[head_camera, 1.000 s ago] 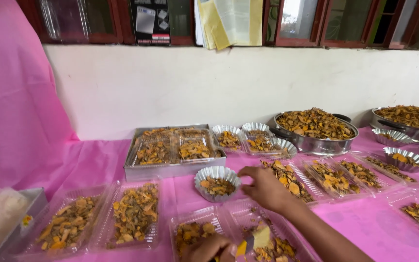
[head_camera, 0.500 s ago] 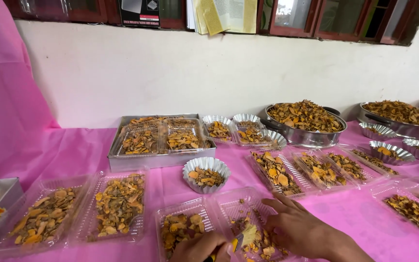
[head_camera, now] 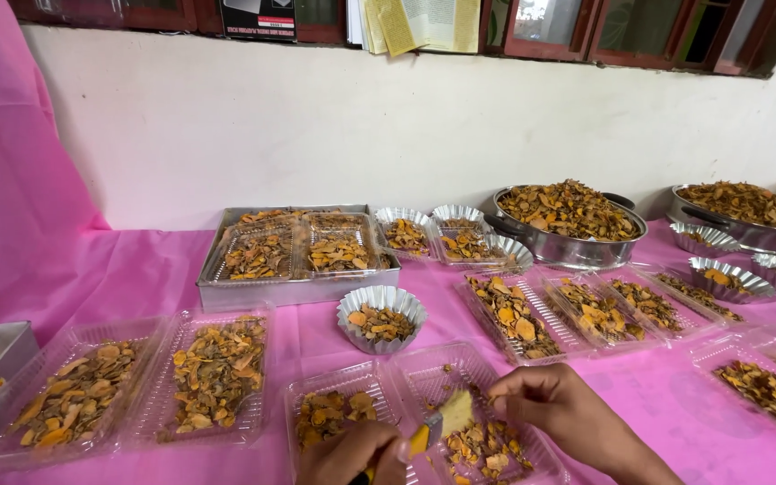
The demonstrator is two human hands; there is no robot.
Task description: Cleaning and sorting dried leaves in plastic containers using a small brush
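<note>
Two hands work over one clear plastic tray at the near edge of the pink tabletop. The tray is shallow and ribbed and holds a loose heap of dried orange-brown slices towards its near end. The left hand has its grip closed round the yellow handle of a small brush, whose pale bristles rest over the tray. The right hand curls at the tray's right side, fingertips pinched together; whether they hold a slice I cannot tell.

The tray looks light and flimsy, so I judge that a firm sweep of the brush could push it sideways against the filled neighbouring tray touching it on the left, or flick slices out onto the cloth.

Further off sit a fluted foil cup, more filled trays, a metal baking tin and two large steel pans.
</note>
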